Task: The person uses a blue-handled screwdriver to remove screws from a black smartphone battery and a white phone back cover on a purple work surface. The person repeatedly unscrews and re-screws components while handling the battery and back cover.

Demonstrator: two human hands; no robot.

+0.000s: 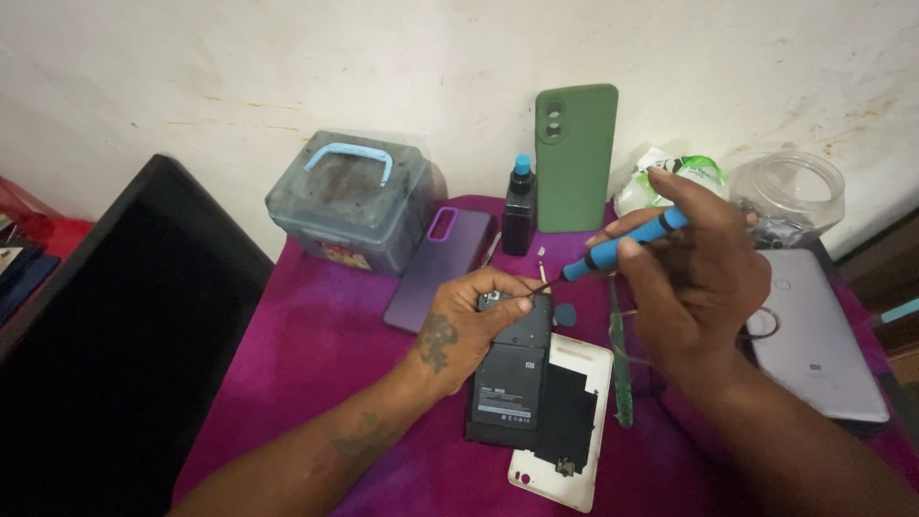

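- The right hand [704, 273] pinches a blue-handled screwdriver [613, 249] between thumb and fingertips, its thin tip angled down at the top end of the opened phone [512, 369].
- The left hand [469, 330] clamps that top end, fingers curled over it, holding the phone steady near the middle of the table [316, 345].
- Keeping the tip square in the screw with light pressure should avoid slipping.
- The white back cover [574, 421] lies just right, partly under the phone; a blue pick [566, 314] rests beside the tip.
- A green case [575, 158] leans against the wall at the back edge.
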